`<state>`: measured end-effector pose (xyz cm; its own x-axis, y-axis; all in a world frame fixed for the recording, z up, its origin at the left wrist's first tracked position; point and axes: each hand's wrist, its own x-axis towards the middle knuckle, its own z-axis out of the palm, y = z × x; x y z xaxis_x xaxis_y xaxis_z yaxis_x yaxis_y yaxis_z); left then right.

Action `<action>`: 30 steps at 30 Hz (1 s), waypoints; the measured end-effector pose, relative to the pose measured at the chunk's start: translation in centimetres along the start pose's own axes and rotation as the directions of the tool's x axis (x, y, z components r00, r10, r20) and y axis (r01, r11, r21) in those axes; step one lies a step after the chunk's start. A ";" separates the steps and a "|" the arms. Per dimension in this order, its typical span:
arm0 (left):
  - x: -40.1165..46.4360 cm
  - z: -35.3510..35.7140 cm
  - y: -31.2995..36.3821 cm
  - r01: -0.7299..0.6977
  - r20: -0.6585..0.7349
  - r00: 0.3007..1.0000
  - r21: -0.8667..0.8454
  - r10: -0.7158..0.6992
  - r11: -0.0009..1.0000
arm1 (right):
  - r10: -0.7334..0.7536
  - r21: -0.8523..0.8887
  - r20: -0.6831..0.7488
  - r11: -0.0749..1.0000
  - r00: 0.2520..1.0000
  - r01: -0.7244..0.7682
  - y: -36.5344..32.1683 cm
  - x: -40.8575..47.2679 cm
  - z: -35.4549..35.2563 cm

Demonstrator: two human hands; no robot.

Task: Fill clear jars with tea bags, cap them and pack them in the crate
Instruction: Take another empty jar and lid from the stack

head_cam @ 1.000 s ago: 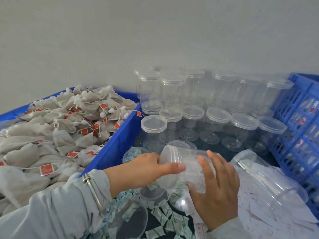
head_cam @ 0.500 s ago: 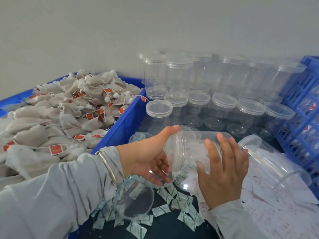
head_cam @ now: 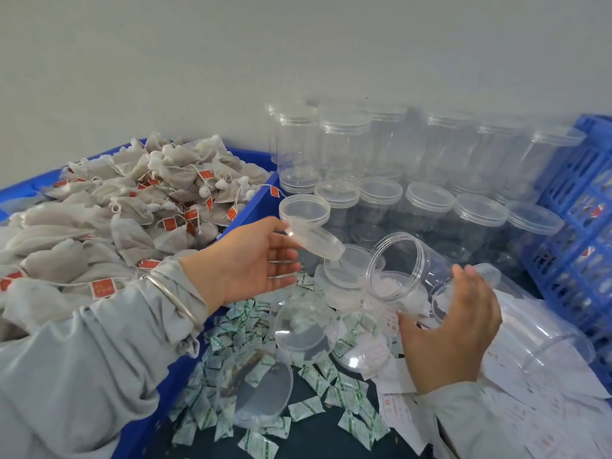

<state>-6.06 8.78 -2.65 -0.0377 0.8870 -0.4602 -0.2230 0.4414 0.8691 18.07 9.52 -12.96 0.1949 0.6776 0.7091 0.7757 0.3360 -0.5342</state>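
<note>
My right hand (head_cam: 453, 329) grips a clear jar (head_cam: 407, 263) around its base. The jar is tilted on its side, its open mouth facing left toward my left hand. A white slip of paper shows inside it. My left hand (head_cam: 248, 260) pinches a clear lid (head_cam: 318, 241) by its edge between thumb and fingers, just left of the jar's mouth and apart from it. A heap of tea bags (head_cam: 132, 210) with red tags fills the blue bin (head_cam: 251, 207) at the left.
Several capped empty jars (head_cam: 344, 144) stand stacked along the wall behind. A blue slatted crate (head_cam: 576, 200) stands at the right. A big clear jar (head_cam: 546, 329) of paper slips lies at the lower right. Small sachets (head_cam: 231, 329) and loose lids (head_cam: 255, 385) litter the dark surface.
My left hand has taken the lid off the jar and drawn it away to the left. The jar's mouth now stands open in my right hand.
</note>
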 end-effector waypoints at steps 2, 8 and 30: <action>0.2 0.0 -0.1 -0.040 -0.070 0.997 -0.002 0.040 0.999 | 0.016 0.012 0.002 1.000 1.000 -0.016 0.2 0.1 -0.1; 0.3 -0.2 -0.1 -0.088 -0.156 0.984 -0.004 0.087 0.996 | 0.032 0.068 -0.020 0.997 0.999 -0.031 0.0 0.2 0.0; 1.8 -12.8 2.5 0.132 -0.192 0.884 0.977 0.427 0.166 | 0.084 0.538 0.538 0.732 0.838 -0.419 -10.4 -5.3 0.8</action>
<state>-19.12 9.72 -3.60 -0.3157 0.9462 -0.0702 0.9098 0.3229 0.2606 8.51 2.95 -11.56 -0.0947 0.9486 0.3020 0.1632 0.3140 -0.9353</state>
